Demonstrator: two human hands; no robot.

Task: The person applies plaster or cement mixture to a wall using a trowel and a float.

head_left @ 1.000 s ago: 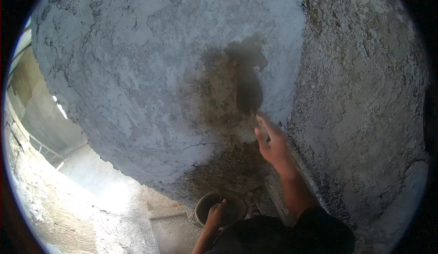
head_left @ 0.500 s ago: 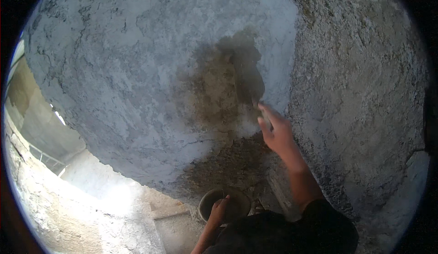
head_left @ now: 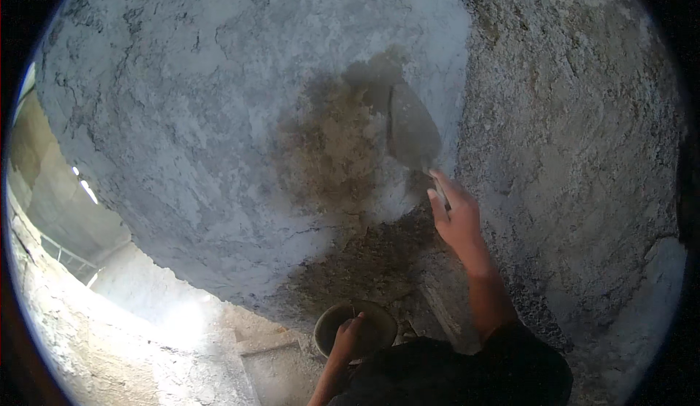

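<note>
- The right hand (head_left: pixel 456 216) is raised against the wall (head_left: pixel 182 114), its fingers wrapped tight around the handle of a trowel (head_left: pixel 413 133).
- The trowel's pointed metal blade stands above the hand, laid flat or nearly flat against the wall; whether it fully touches the surface cannot be told.
- The blade sits at the right edge of a dark damp patch of mortar (head_left: pixel 328 151), which spreads left of it over the pale grey plaster.
- Just right of the blade, the smooth grey plaster ends at a vertical edge, and a rougher, grainier stretch of wall (head_left: pixel 583 129) begins.
- Below the hand, a coarser dark band of mortar (head_left: pixel 364 260) runs down toward the wall's lower edge.
- The left hand (head_left: pixel 348 337) is low in the view, fingers closed over the near rim of a round pan (head_left: pixel 328 322), well below the trowel.
- The pan's contents are too dark to make out.
- At lower left, a bright sunlit floor (head_left: pixel 182 326) shows beneath the wall.
</note>
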